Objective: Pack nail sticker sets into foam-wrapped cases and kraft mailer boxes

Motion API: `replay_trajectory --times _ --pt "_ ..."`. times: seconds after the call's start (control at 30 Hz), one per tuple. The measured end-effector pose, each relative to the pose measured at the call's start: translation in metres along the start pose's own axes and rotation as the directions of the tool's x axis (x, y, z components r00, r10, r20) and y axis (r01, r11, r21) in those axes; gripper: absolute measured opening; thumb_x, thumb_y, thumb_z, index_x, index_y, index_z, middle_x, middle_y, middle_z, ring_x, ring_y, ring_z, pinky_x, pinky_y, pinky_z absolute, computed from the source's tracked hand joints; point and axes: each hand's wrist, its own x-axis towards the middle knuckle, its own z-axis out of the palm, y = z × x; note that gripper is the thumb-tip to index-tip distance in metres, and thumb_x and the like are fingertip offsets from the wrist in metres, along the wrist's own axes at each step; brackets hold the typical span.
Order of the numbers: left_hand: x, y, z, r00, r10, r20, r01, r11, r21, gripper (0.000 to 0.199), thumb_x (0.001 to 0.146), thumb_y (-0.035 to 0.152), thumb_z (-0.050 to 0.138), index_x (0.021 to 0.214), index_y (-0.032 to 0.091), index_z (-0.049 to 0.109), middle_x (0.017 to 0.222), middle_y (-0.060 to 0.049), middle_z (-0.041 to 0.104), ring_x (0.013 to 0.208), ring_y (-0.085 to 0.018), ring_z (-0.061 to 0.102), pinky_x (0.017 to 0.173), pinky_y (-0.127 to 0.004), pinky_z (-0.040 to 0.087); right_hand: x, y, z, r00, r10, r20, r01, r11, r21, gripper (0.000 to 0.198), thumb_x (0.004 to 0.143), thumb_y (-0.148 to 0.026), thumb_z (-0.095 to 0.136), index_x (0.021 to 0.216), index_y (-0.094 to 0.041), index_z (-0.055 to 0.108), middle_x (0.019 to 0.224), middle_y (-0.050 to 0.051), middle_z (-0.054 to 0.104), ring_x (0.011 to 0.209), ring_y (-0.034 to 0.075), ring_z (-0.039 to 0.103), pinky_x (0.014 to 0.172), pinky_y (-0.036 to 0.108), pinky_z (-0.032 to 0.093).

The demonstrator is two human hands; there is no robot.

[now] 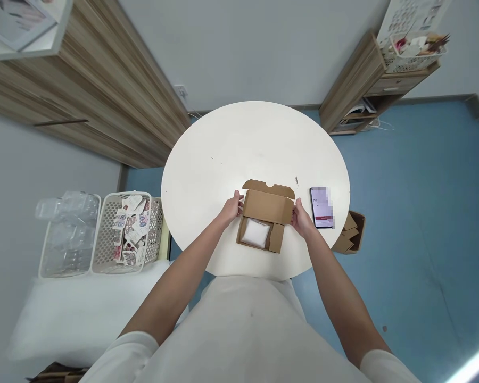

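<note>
A small brown cardboard box (268,206) lies near the front of the round white table (255,138), its lid raised and the tuck flap standing at the far edge. Inside the tray rests a white padded packet (256,233), filling most of the left and middle; a cardboard side flap covers the right end. My left hand (232,208) is closed on the left edge of the box at the lid, thumb up. At the opposite edge my right hand (300,218) grips the lid's right side, its fingers partly hidden behind the cardboard.
A phone (322,208) lies on the table right of my right hand. Below the table's right edge stands an open carton (356,234) with folded cardboard. To the left are a white basket of small printed packets (104,255) and a bin of clear plastic containers (69,239).
</note>
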Motion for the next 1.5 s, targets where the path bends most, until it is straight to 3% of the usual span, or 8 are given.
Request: replay_trajectory --times 0.2,0.5,0.63,0.9,1.07,1.2,1.37,1.5 --pt "-0.029 -0.003 -0.008 0.983 0.131 0.132 -0.128 0.991 -0.029 0.070 0.079 0.063 0.009 0.124 0.022 0.043 0.099 -0.007 0.051 0.079 -0.015 0.052 0.069 -0.028 0.044 -0.026 0.001 0.006 0.982 -0.163 0.095 0.171 0.982 -0.083 0.059 0.076 -0.067 0.022 0.098 -0.025 0.057 0.078 0.001 0.048 0.061 0.012 0.048 0.055 0.024 0.038" --pt "-0.078 -0.030 -0.018 0.955 0.175 0.240 -0.143 0.979 -0.143 0.072 0.078 0.065 0.003 0.124 0.026 0.041 0.127 -0.008 0.041 0.111 -0.021 0.044 0.083 -0.032 0.042 -0.077 0.032 0.013 0.975 -0.210 0.076 0.223 0.936 -0.272 0.066 0.077 -0.067 0.013 0.118 -0.029 0.047 0.110 0.005 0.051 0.093 0.019 0.054 0.074 0.031 0.043" --pt "-0.093 -0.042 -0.012 0.966 0.162 0.202 -0.158 0.987 -0.038 0.061 0.079 0.063 0.017 0.121 0.027 0.044 0.129 -0.007 0.040 0.104 -0.020 0.049 0.075 -0.030 0.045 -0.097 0.048 0.020 0.983 -0.184 -0.013 0.171 0.935 -0.311 0.054 0.077 -0.063 0.029 0.121 -0.033 0.042 0.122 0.004 0.044 0.087 0.017 0.058 0.070 0.029 0.044" --pt "-0.100 -0.068 -0.002 0.986 0.143 0.082 -0.152 0.982 0.115 0.038 0.078 0.043 0.039 0.105 0.022 0.054 0.102 -0.006 0.058 0.080 -0.015 0.057 0.064 -0.026 0.044 -0.109 0.070 0.035 0.958 -0.243 -0.151 0.158 0.890 -0.429 0.049 0.074 -0.043 0.048 0.119 -0.028 0.043 0.108 0.005 0.051 0.081 0.014 0.056 0.065 0.027 0.045" --pt "-0.102 -0.081 0.003 0.965 0.261 -0.023 -0.214 0.836 0.506 0.026 0.074 0.027 0.043 0.093 0.018 0.058 0.082 -0.006 0.061 0.077 -0.018 0.056 0.066 -0.029 0.042 -0.104 0.093 0.034 0.896 -0.418 -0.150 0.216 0.704 -0.677 0.047 0.073 -0.030 0.048 0.119 -0.023 0.045 0.101 0.005 0.051 0.087 0.016 0.052 0.078 0.031 0.042" --pt "-0.113 -0.088 0.012 0.923 0.384 -0.023 -0.227 0.591 0.774 0.036 0.074 0.021 0.041 0.109 0.019 0.050 0.104 -0.009 0.055 0.096 -0.024 0.051 0.075 -0.035 0.039 -0.103 0.114 0.038 0.857 -0.495 -0.146 0.152 0.511 -0.846 0.052 0.071 -0.028 0.048 0.123 -0.022 0.041 0.108 0.008 0.045 0.100 0.020 0.047 0.089 0.032 0.037" --pt "-0.124 -0.099 0.017 0.840 0.523 0.144 -0.403 0.424 0.811 0.047 0.078 0.027 0.041 0.124 0.024 0.034 0.126 -0.010 0.039 0.111 -0.024 0.041 0.087 -0.037 0.034 -0.105 0.129 0.043 0.851 -0.509 -0.132 0.086 0.382 -0.920 0.060 0.071 -0.038 0.051 0.126 -0.022 0.036 0.125 0.010 0.033 0.116 0.024 0.036 0.092 0.034 0.033" --pt "-0.126 -0.105 0.018 0.850 0.496 0.177 -0.410 0.411 0.814 0.043 0.078 0.032 0.044 0.120 0.025 0.037 0.127 -0.009 0.039 0.116 -0.026 0.035 0.091 -0.040 0.030 -0.106 0.133 0.042 0.863 -0.497 -0.090 0.044 0.253 -0.967 0.058 0.072 -0.038 0.050 0.127 -0.027 0.034 0.126 0.008 0.038 0.117 0.026 0.036 0.095 0.041 0.026"
